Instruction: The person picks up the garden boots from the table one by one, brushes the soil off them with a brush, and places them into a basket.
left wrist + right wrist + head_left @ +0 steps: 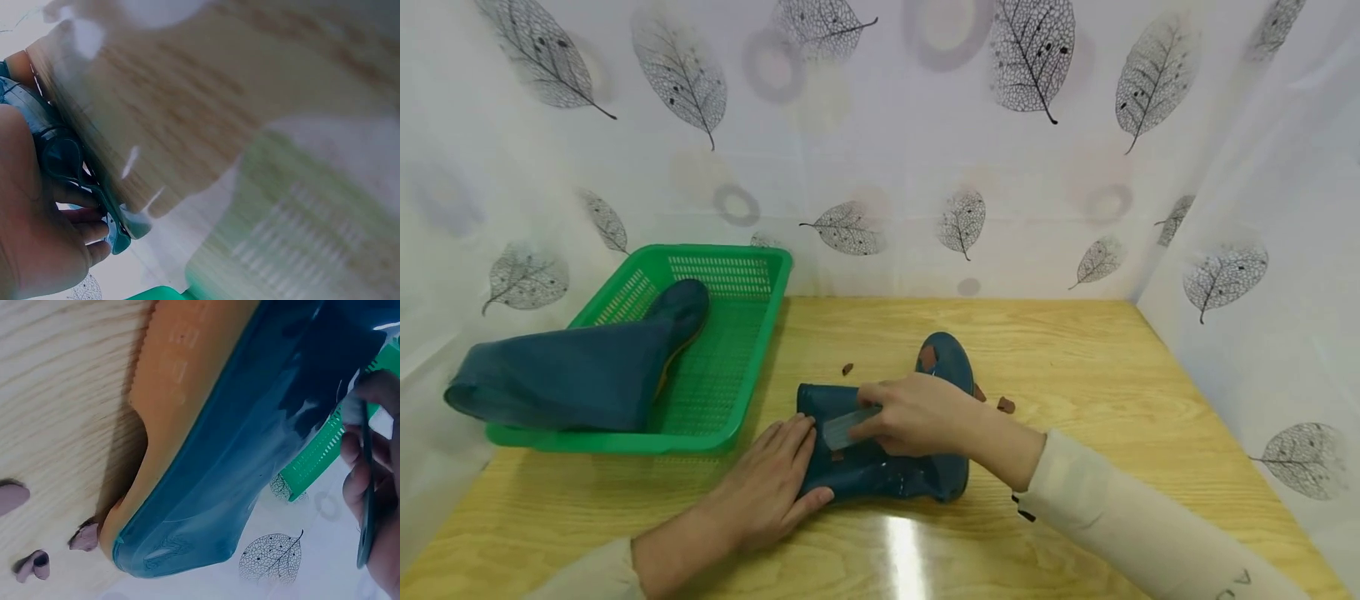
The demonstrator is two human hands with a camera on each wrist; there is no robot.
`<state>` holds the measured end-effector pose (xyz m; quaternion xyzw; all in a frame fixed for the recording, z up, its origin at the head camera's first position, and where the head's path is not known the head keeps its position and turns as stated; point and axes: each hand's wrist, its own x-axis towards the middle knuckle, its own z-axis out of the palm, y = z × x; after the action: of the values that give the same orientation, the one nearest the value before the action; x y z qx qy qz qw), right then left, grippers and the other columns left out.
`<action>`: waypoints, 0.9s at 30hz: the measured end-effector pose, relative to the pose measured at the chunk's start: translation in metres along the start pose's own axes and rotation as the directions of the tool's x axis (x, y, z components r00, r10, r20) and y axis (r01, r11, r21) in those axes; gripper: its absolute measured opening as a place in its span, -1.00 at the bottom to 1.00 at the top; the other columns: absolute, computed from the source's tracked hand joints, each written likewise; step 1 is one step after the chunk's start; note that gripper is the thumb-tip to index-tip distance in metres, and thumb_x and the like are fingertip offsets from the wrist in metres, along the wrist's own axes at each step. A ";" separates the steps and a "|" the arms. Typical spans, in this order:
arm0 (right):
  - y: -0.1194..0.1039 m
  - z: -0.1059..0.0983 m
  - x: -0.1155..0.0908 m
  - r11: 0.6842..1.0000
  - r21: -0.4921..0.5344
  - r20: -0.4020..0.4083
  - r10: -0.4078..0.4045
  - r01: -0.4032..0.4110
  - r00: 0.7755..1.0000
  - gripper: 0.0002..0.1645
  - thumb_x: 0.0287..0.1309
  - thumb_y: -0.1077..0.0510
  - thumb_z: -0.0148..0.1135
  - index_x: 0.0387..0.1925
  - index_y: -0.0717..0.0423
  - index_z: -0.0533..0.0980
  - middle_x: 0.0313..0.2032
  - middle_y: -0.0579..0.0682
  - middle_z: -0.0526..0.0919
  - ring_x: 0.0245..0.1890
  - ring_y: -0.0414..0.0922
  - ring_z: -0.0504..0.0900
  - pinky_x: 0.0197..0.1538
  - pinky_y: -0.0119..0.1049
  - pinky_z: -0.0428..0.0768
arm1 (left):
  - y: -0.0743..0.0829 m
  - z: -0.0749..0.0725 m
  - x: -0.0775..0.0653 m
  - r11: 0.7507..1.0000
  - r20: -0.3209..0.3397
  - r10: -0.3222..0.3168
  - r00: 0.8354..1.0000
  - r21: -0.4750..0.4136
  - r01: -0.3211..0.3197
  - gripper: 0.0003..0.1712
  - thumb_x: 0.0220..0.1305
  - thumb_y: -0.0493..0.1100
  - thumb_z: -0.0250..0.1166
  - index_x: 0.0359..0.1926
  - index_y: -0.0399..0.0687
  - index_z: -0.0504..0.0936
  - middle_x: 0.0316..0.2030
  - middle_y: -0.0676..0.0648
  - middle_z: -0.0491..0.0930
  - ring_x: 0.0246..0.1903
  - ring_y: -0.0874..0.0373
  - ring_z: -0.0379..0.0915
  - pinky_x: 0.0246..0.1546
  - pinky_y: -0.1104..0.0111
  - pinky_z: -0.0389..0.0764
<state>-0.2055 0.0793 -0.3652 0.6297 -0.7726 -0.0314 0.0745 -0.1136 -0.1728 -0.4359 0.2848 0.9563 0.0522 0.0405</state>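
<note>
A dark blue rubber boot [880, 479] lies on its side on the wooden table, its orange-brown sole [178, 387] showing in the right wrist view. Brown patches [929, 358] stick to its toe and shaft. At the shaft's open end, my left hand [767, 487] rests against the boot with its fingers fairly straight. My right hand [917, 412] grips what looks like a small blue-grey brush [844, 429], its pale head against the shaft. In the right wrist view the brush handle [367, 506] appears edge-on between the fingers. The left palm partly hides the cuff [122, 228].
A green plastic basket [752, 400] stands at the left, with a second blue boot [572, 371] leaning over its near edge. Small brown lumps [1006, 405] lie beyond the boot, and another crumb [847, 368] is near the shaft. A leaf-patterned curtain [880, 167] closes off the back and sides.
</note>
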 end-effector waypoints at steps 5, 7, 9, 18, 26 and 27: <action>0.000 0.000 -0.003 0.993 0.114 -0.008 -0.024 0.025 1.000 -0.64 0.27 0.04 0.30 0.08 -0.31 0.66 -0.01 -0.05 0.60 -0.45 -0.32 0.48 -0.43 -0.51 0.43 | -0.001 0.000 0.000 1.000 -0.005 0.004 1.000 -0.004 -0.004 -0.05 0.51 0.37 -0.22 0.41 -0.42 0.28 0.43 -0.37 0.20 0.46 -0.24 0.09 0.42 -0.10 0.14; 0.000 -0.001 -0.002 0.994 0.107 0.021 -0.029 0.027 0.999 -0.64 0.28 0.04 0.28 0.09 -0.31 0.66 -0.01 -0.06 0.60 -0.44 -0.32 0.48 -0.42 -0.51 0.42 | -0.001 0.000 0.000 1.000 -0.008 0.008 1.000 0.001 -0.008 -0.06 0.51 0.37 -0.22 0.41 -0.42 0.29 0.43 -0.36 0.21 0.45 -0.24 0.10 0.42 -0.10 0.15; -0.001 -0.002 0.000 0.997 0.069 0.052 -0.021 0.017 0.998 -0.65 0.31 0.05 0.25 0.09 -0.32 0.65 0.01 -0.07 0.60 -0.39 -0.30 0.51 -0.42 -0.50 0.43 | -0.001 0.001 0.001 1.000 -0.008 0.008 1.000 0.003 -0.008 -0.05 0.51 0.37 -0.22 0.40 -0.42 0.29 0.42 -0.36 0.21 0.45 -0.23 0.11 0.42 -0.10 0.15; 0.000 0.001 -0.003 1.000 0.020 -0.016 0.015 -0.015 1.000 -0.67 0.30 0.05 0.27 0.07 -0.32 0.66 0.00 -0.09 0.58 -0.40 -0.31 0.54 -0.46 -0.51 0.44 | 0.000 0.002 0.003 1.000 0.001 0.015 1.000 0.004 -0.015 -0.04 0.50 0.38 -0.23 0.40 -0.42 0.30 0.42 -0.36 0.22 0.43 -0.23 0.14 0.40 -0.12 0.17; -0.001 -0.004 0.001 0.997 0.068 0.068 0.021 -0.026 0.997 -0.66 0.30 0.11 0.25 0.04 -0.31 0.69 0.00 -0.08 0.59 -0.34 -0.30 0.54 -0.40 -0.52 0.45 | -0.001 0.000 0.003 1.000 -0.002 0.011 1.000 0.004 -0.011 -0.05 0.50 0.38 -0.21 0.39 -0.42 0.31 0.41 -0.36 0.23 0.43 -0.22 0.15 0.39 -0.12 0.18; -0.001 -0.004 0.001 0.998 0.043 0.078 0.035 -0.038 0.996 -0.65 0.31 0.11 0.23 0.04 -0.33 0.68 0.01 -0.09 0.58 -0.31 -0.29 0.55 -0.40 -0.52 0.46 | -0.001 0.000 0.003 1.000 0.000 0.011 1.000 0.002 -0.011 -0.05 0.50 0.38 -0.21 0.39 -0.42 0.31 0.41 -0.36 0.23 0.43 -0.22 0.15 0.39 -0.13 0.18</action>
<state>-0.2041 0.0779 -0.3610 0.6153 -0.7868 -0.0374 0.0311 -0.1162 -0.1717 -0.4363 0.2903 0.9547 0.0514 0.0400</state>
